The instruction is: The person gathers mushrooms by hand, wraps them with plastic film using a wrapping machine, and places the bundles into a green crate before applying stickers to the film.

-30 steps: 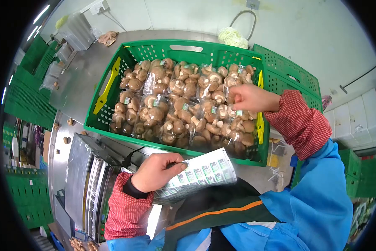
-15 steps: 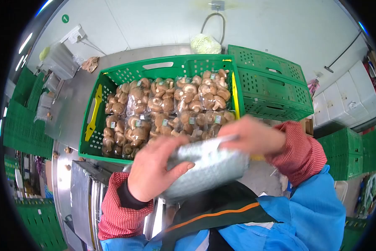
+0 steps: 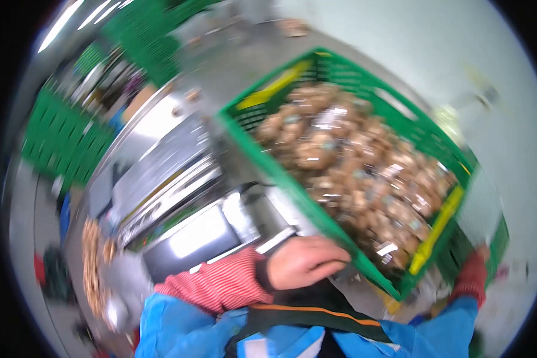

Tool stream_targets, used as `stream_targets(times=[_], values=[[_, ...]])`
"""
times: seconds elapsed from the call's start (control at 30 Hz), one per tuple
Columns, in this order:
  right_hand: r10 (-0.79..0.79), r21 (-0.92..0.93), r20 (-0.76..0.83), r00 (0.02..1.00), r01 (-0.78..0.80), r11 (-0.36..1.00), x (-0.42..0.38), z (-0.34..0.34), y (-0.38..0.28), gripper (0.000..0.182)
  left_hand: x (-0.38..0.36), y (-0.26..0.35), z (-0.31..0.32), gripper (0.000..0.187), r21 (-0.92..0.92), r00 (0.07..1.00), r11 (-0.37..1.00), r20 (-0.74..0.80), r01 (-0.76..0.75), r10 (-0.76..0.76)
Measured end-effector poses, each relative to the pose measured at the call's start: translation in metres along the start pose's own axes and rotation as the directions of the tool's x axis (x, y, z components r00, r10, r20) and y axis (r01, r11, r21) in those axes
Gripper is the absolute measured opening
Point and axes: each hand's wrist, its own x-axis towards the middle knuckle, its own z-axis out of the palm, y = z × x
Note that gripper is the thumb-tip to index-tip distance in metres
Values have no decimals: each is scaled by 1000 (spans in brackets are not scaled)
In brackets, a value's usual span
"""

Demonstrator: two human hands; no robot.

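Note:
The view is heavily blurred and tilted. A green plastic crate [image 3: 268,160] full of wrapped packs of brown mushrooms [image 3: 364,170] lies across the upper right. My left hand [image 3: 304,261], in a red checked sleeve, has its fingers curled against the crate's near rim; whether it holds anything is unclear. My right hand [image 3: 478,255] is almost hidden at the crate's far right corner, with only the sleeve and a sliver of the hand showing. The label sheet is not visible.
A stainless steel machine [image 3: 173,197] with a shiny tray stands left of the crate. Stacked green crates [image 3: 59,143] fill the far left. Loose mushrooms [image 3: 92,262] lie at the lower left. The crate has a yellow handle [image 3: 438,230] on its right end.
The camera has swung sharply and tilted. The label sheet that both hands held is gone from view. My left hand has dropped to the crate's near rim, my right to its far corner.

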Motion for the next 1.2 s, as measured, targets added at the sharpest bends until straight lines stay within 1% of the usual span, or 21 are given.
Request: stream_targets(times=[0.03,0.13,0.23,0.33,0.4,0.43,0.5,0.53,0.57,0.6,0.63,0.67,0.7,0.73,0.77,0.83,0.87,0.93,1.0,1.07,1.2], values=[[-42,-82,26,999,44,996,0,-6,5,35,-13,0,0,14,40,998,997,8,59,-59],[61,158,17,998,-63,985,38,-59,7,37,-51,-8,0,14,40,986,991,-114,131,-125],[76,331,-87,993,-43,943,89,-128,-1,41,-85,-7,-13,12,-4,942,988,-301,151,-145],[-28,566,-334,942,224,793,124,-220,-58,46,-132,0,-36,14,-56,888,961,-370,272,-273],[-126,655,-537,834,507,561,117,-306,-135,49,-169,1,-51,21,-37,815,959,-519,281,-259],[-160,679,-607,778,613,404,54,-404,-177,53,-191,3,-62,27,8,737,958,-640,288,-216],[-170,541,-807,566,823,172,-79,-549,-250,41,-244,12,-92,32,44,557,929,-811,368,-182],[-203,537,-823,530,843,24,-152,-606,-282,37,-277,12,-107,28,-116,401,917,-873,381,-277],[-229,528,-839,494,841,-121,-225,-648,-315,32,-314,9,-124,23,-174,249,933,-934,314,-258],[-301,546,-832,467,784,-293,-291,-675,-342,31,-363,-6,-143,19,-163,140,936,-966,313,-215],[-347,537,-841,415,714,-449,-365,-700,-367,27,-419,-21,-164,17,-293,-6,896,-951,334,-308],[-343,444,-891,298,736,-511,-450,-731,-384,21,-453,-18,-189,21,-325,-209,916,-937,237,-279],[-355,340,-920,165,786,-516,-517,-752,-401,17,-509,-31,-217,23,-315,-293,881,-932,353,-216],[-353,281,-935,46,704,-653,-582,-769,-421,15,-565,-49,-240,25,-254,-305,842,-946,476,-112],[-359,195,-928,-103,688,-699,-644,-793,-431,16,-619,-69,-257,26,-304,-360,774,-927,556,-105],[-423,190,-873,-243,629,-753,-738,-812,-463,15,-698,-105,-288,29,-401,-435,640,-893,655,-115],[-368,153,-883,-290,563,-812,-778,-816,-483,16,-721,-120,-303,29,-385,-393,568,-912,728,-115],[-406,221,-858,-316,487,-845,-843,-824,-508,17,-754,-139,-330,30,-335,-307,406,-942,850,-135],[-438,254,-834,-335,472,-844,-887,-828,-534,19,-758,-150,-355,32,-338,-250,417,-935,843,-252],[-521,275,-781,-345,559,-782,-916,-826,-563,14,-754,-158,-379,30,-358,-197,313,-873,880,-447],[-650,253,-689,-320,734,-630,-957,-818,-615,13,-759,-172,-396,26,-275,-58,328,-838,904,-543]])
